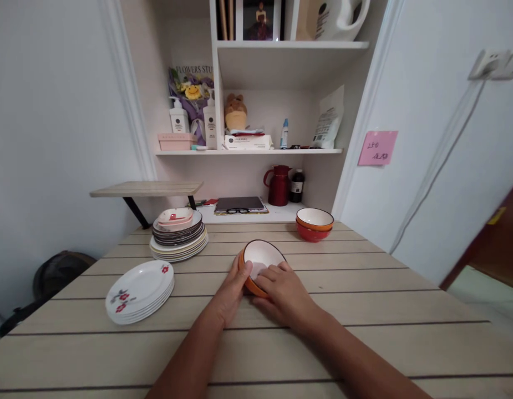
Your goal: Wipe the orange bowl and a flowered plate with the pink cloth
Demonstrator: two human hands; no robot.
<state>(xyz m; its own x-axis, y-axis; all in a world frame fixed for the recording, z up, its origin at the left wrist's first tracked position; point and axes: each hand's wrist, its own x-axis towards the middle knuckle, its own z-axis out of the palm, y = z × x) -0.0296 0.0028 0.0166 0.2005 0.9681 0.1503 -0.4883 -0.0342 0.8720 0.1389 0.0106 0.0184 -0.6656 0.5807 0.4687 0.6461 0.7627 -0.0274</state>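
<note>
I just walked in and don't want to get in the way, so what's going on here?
A person is holding a tilted orange bowl with both hands at the table. The left hand grips its side, and the right hand has its fingers inside. Farther back on the right, another orange bowl sits in a red bowl. On the left are a stack of floral plates and, behind it, a taller stack of plates.
</note>
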